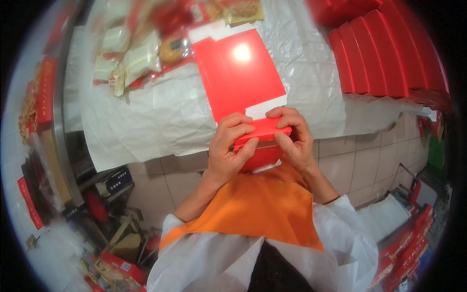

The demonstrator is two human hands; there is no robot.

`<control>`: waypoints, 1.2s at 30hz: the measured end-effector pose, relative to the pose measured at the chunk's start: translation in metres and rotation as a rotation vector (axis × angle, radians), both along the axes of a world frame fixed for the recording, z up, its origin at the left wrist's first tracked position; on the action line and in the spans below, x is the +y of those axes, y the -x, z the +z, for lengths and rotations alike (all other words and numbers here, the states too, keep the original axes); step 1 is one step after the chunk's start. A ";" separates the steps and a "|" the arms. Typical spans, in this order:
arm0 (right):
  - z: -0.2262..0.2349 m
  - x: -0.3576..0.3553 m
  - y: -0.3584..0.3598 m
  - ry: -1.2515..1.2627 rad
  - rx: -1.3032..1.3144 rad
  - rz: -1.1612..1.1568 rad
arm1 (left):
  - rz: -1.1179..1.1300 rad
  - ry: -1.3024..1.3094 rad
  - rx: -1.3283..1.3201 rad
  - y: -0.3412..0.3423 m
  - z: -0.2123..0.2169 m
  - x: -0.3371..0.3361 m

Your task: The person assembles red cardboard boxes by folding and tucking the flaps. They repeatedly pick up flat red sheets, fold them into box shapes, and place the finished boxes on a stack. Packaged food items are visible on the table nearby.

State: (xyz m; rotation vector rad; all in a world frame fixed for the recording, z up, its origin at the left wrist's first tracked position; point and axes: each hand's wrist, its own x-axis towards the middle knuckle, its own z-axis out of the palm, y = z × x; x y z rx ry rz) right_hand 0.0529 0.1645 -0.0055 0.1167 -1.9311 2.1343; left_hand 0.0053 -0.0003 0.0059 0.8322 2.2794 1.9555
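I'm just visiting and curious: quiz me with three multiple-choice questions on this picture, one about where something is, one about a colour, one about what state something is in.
1. Where is the row of folded red boxes?
A. Upper right of the table
B. On the floor at lower left
C. In the person's lap

2. What colour is the apron?
A. Blue
B. Orange
C. Black

3. How is the red carton held?
A. Lying untouched
B. Gripped by one hand only
C. Gripped at its near end by both hands

Answers:
1. A, the boxes overlap in a line at the table's far right.
2. B, orange cloth lies over the white sleeves.
3. C, the left hand and right hand both pinch the near flap, while the flat panel lies on the table.
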 end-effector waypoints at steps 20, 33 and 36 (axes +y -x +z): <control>-0.023 0.016 0.001 -0.151 0.287 0.098 | -0.095 -0.004 0.264 0.000 -0.029 -0.012; -0.013 0.011 -0.005 -0.071 0.085 0.109 | -0.064 0.049 0.277 -0.003 -0.033 -0.006; -0.012 0.006 -0.005 -0.105 0.057 0.076 | 0.075 -0.006 0.234 -0.015 -0.034 0.008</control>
